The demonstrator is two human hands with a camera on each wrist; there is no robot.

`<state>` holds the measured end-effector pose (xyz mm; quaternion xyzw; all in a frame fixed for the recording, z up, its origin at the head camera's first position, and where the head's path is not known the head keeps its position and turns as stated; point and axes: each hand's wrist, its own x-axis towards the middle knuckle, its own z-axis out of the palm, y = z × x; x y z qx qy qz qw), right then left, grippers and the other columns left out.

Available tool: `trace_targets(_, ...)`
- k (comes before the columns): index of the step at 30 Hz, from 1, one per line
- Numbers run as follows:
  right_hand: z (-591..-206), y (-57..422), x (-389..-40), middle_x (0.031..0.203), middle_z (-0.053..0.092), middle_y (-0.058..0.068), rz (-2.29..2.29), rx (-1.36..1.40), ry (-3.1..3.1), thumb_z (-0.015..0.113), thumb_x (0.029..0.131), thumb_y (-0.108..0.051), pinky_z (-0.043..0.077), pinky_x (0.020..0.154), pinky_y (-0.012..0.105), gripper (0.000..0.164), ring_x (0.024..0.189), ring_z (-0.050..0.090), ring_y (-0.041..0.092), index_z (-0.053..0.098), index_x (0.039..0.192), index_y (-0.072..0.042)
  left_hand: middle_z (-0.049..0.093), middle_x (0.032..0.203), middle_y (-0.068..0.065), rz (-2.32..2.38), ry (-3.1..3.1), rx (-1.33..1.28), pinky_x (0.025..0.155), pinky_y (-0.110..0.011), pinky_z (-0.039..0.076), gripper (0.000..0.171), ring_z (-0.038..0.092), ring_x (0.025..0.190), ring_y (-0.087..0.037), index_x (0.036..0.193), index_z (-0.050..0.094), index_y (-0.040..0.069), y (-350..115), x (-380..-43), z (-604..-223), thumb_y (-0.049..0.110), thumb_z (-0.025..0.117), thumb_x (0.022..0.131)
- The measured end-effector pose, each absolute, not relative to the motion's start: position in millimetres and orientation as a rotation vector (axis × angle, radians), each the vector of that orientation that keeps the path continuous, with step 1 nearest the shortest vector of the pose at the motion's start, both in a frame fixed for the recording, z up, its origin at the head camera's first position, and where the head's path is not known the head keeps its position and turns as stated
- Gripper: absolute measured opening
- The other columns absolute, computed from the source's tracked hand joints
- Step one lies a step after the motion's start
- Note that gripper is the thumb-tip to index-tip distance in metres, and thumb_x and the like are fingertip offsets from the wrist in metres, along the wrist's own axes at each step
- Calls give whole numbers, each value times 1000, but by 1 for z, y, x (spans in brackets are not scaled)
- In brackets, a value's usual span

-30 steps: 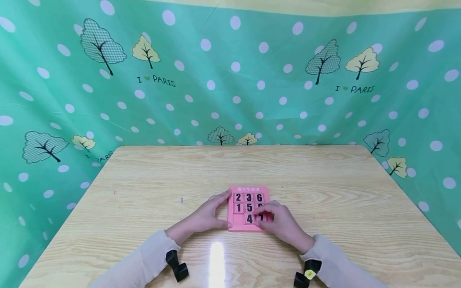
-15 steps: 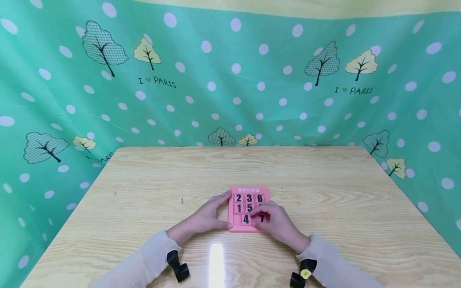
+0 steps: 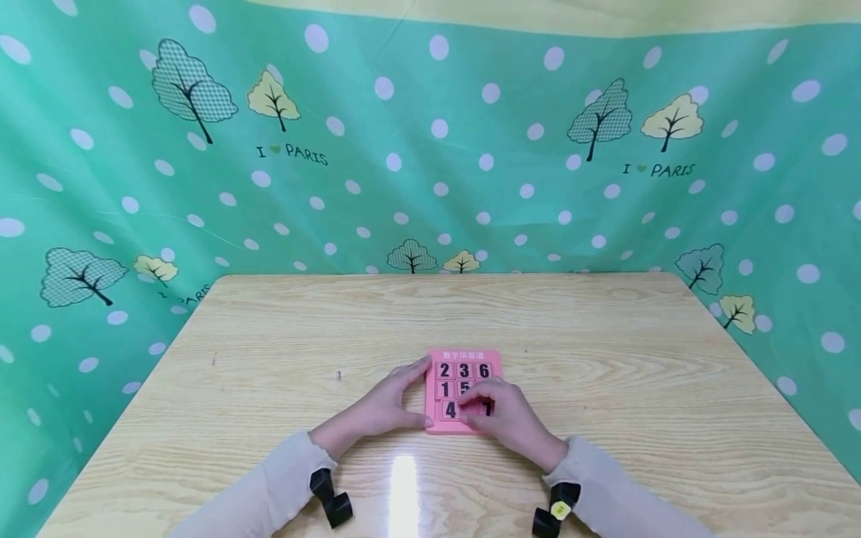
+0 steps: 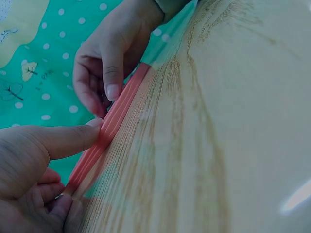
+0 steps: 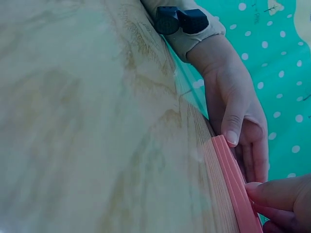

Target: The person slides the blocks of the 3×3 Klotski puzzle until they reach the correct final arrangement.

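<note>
In the head view a pink number sliding puzzle (image 3: 464, 355) lies flat on the table. Its top row reads 2, 3, 6. Below that 1 and 5 show, and the rest of that row is behind my right hand. My left hand (image 3: 385, 403) holds the puzzle's left edge, thumb at the lower corner and index finger near the upper one. The right hand (image 3: 507, 412) has thumb and index finger on the number 4 tile (image 3: 450, 409) in the bottom row, almost under the 1. A 7 tile (image 3: 488, 408) is partly covered. Both wrist views show only the puzzle's pink side (image 4: 116, 121).
The wooden table (image 3: 430, 314) extends around the puzzle on all sides. A green dotted curtain (image 3: 430, 187) with printed trees hangs behind and beside it. Black wrist cameras (image 3: 329, 499) sit at both sleeves.
The 4 tile has slid left along the bottom row, from under the 5 to nearly under the 1. My right hand has moved left with it; the left hand stays put.
</note>
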<state>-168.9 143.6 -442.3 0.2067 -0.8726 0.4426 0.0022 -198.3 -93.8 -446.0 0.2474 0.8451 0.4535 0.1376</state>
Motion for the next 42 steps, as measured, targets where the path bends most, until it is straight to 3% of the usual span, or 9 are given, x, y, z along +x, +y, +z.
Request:
trace_targets(15,-443,138,-170,90,65,-6,1395,676,-2725,77,74,-7,49,76,24,20,87,57,11,73,92,-13,24,155,-8,1299,2448,699,114,-51,18,97,23,140,-30,149,25,9,-94,-198,-445,21,81,71)
trace_targets(31,-438,142,-172,94,67,-3,1367,778,-2710,77,76,-12,50,78,27,24,88,57,15,72,100,-12,23,155,-7,1303,2439,701,114,-52,18,96,22,140,-30,149,24,9,-94,-199,-448,22,80,72)
trace_targets(37,-434,155,-169,101,67,-6,1364,759,-2744,75,77,-11,50,88,30,27,97,59,14,72,104,-13,24,155,-7,1308,2440,709,114,-51,18,97,23,140,-30,149,24,8,-94,-198,-448,22,80,72)
trace_targets(42,-432,169,-166,103,67,-4,1354,710,-2778,76,77,-12,49,89,32,29,98,59,15,71,105,-14,23,155,-5,1308,2445,707,114,-50,18,97,23,140,-29,149,25,7,-93,-198,-447,21,81,71)
